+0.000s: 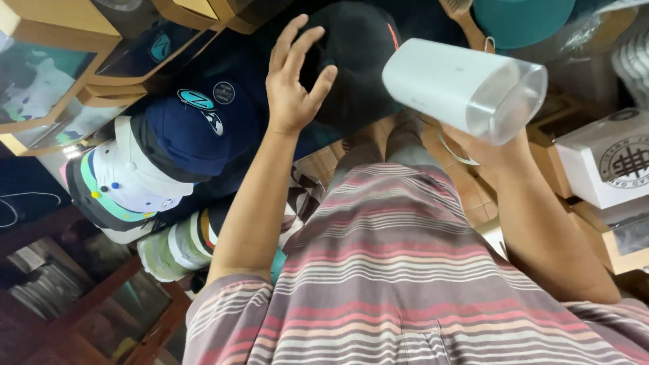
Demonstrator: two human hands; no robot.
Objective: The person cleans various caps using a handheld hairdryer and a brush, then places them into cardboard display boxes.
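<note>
The left hand is raised with its fingers spread and loose, gripping nothing; its fingertips lie against a black cap that sits at the top middle of the view, just above the person's striped shirt. The right hand is mostly hidden behind a white handheld steamer with a clear end section, which it grasps from below and holds tilted, just right of the black cap (the two look close, though whether they touch cannot be told). Left of the raised arm lies a navy cap with round patches, resting on a stack of white and green caps. Wooden display boxes with clear fronts fill the upper left. A white cardboard box stands at the right edge.
</note>
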